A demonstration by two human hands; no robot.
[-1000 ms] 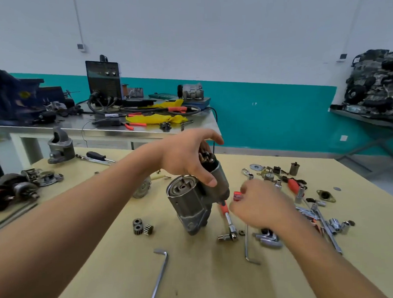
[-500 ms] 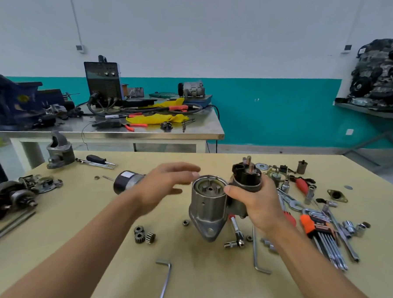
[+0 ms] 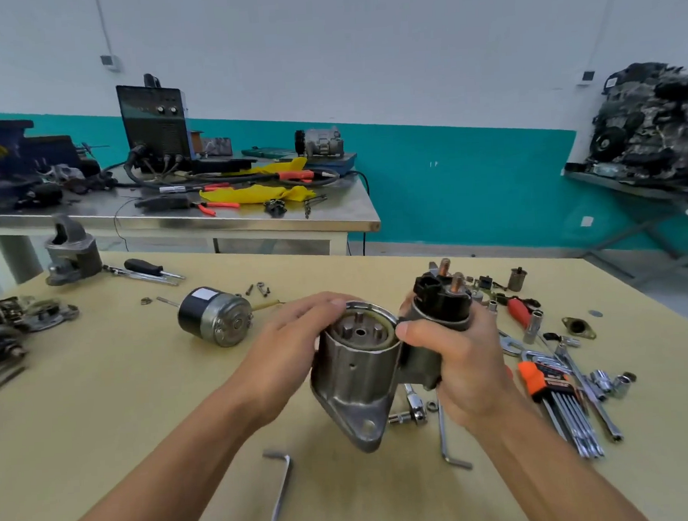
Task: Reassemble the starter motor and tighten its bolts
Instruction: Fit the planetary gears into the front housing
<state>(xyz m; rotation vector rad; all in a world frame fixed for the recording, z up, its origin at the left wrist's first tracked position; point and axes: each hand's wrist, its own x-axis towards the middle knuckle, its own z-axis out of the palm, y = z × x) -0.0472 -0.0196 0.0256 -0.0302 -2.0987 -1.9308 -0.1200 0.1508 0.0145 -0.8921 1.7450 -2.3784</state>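
Starter motor (image 3: 360, 375) held up off the tabletop (image 3: 102, 392), over its middle and toward the near edge. Open round end faces up, mounting ear points down. Black-capped solenoid (image 3: 442, 301) with two copper studs sits on its right side.

Right grip (image 3: 459, 358): fingers wrapped round the solenoid body, thumb pressed at the join beside the open rim. It carries the weight.

Left grip (image 3: 295, 342): fingers nearly straight, laid along the far rim of the open end, palm against the left wall. Thumb mostly hidden.

Motor can (image 3: 216, 316), black and silver, lies on its side left of the hands, apart from them.

Under the right wrist: ratchet head (image 3: 412, 410) and a loose hex key (image 3: 449, 442). Just right of these, hex key set (image 3: 540, 377) in an orange holder.

Another bent hex key (image 3: 280, 490) lies by the near edge.

Toward the right edge: sockets (image 3: 535, 322), a red-handled tool (image 3: 518, 311), small fittings scattered.

Far left corner: grey nose casting (image 3: 71, 250) standing upright, black-handled screwdriver (image 3: 143, 267) beside it.
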